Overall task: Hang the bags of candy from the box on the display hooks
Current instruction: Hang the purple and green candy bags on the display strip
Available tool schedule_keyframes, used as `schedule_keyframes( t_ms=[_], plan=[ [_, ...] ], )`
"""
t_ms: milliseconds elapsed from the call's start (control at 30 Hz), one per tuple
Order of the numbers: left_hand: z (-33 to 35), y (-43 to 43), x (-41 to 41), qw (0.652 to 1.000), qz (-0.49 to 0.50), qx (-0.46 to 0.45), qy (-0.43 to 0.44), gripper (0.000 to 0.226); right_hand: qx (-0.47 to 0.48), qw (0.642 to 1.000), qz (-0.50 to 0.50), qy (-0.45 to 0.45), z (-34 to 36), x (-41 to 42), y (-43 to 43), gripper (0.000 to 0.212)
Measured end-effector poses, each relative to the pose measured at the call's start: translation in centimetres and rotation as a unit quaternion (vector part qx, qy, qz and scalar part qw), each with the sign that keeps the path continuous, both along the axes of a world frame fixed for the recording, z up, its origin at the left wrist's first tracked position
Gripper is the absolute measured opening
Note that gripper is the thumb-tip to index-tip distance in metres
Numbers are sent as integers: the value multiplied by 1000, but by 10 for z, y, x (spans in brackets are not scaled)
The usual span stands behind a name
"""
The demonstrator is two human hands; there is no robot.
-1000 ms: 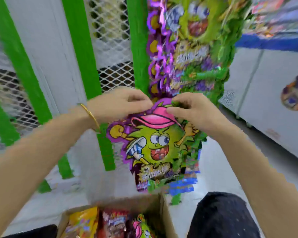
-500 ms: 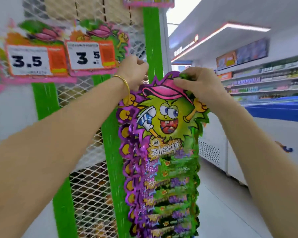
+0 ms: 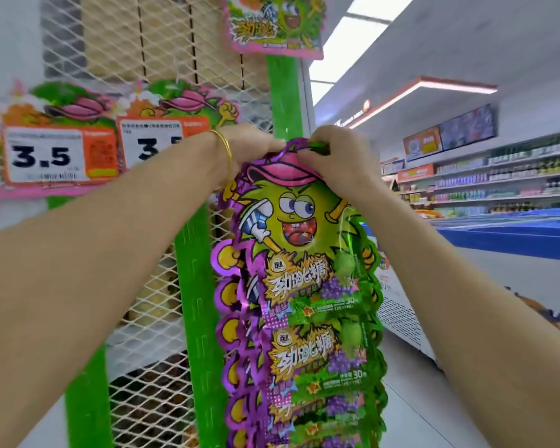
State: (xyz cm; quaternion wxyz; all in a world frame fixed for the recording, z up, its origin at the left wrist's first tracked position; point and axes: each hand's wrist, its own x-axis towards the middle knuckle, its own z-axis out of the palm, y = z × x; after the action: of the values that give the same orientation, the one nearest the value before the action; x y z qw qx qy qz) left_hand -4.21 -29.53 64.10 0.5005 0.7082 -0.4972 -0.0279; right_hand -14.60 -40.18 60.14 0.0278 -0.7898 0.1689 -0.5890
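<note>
Purple-and-green foil covers the front candy bag [image 3: 291,227], which sits at the top of a column of like bags [image 3: 304,367] beside the green post [image 3: 285,98] of a white mesh rack [image 3: 149,43]. The left hand [image 3: 249,145], with a gold bangle [image 3: 227,153] at its wrist, and the right hand [image 3: 340,156] each have a tight grip on the bag's top edge, fingers curled and pinching it. What the top hangs from is hidden behind the hands. Price tags [image 3: 59,153] reading 3.5 hang to the left.
</note>
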Motion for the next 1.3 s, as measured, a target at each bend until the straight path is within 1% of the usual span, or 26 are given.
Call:
schedule_keyframes(
  t_ms=[133, 233, 367, 467, 500, 533, 567, 633, 667, 833, 1000, 1167, 1300],
  plan=[
    [-1, -5, 3, 999, 9, -33, 11, 17, -9, 1000, -3, 21, 1, -3, -2, 14],
    [-3, -5, 4, 999, 0, -45, 21, 17, -2, 999, 17, 39, -3, -6, -2, 20],
    [-9, 0, 1, 999, 14, -33, 1, 19, 17, 998, 39, 48, -8, -9, -2, 21],
    [-17, 7, 1, 999, -21, -12, 31, 21, 27, 995, 54, 85, -14, -10, -4, 18],
    [-21, 9, 2, 999, -30, -4, 27, 22, 30, 994, 61, 89, -17, -9, -5, 18],
    [-25, 11, 2, 1000, -26, 2, -4, 23, 33, 993, 66, 87, -19, -8, -6, 19],
    [-28, 13, 3, 998, -10, 5, -58, 23, 36, 994, 67, 82, -20, -7, -7, 20],
    [-33, 17, 1, 985, 28, 3, -168, 20, 42, 995, 64, 72, -20, -5, -6, 24],
    [-35, 19, -1, 979, 40, -1, -198, 20, 44, 995, 64, 66, -19, -4, -6, 24],
    [-37, 23, -4, 970, 60, 4, -235, 31, 40, 995, 72, 53, -17, -3, -4, 26],
    [-44, 25, -6, 948, 102, 13, -302, 33, 33, 995, 78, 56, -25, -5, -2, 30],
    [-49, 29, -11, 941, 112, -1, -319, 34, 35, 996, 68, 49, -32, -12, 2, 31],
    [-54, 30, -10, 937, 114, -8, -330, 37, 41, 997, 56, 44, -38, -15, 4, 38]
  ],
)
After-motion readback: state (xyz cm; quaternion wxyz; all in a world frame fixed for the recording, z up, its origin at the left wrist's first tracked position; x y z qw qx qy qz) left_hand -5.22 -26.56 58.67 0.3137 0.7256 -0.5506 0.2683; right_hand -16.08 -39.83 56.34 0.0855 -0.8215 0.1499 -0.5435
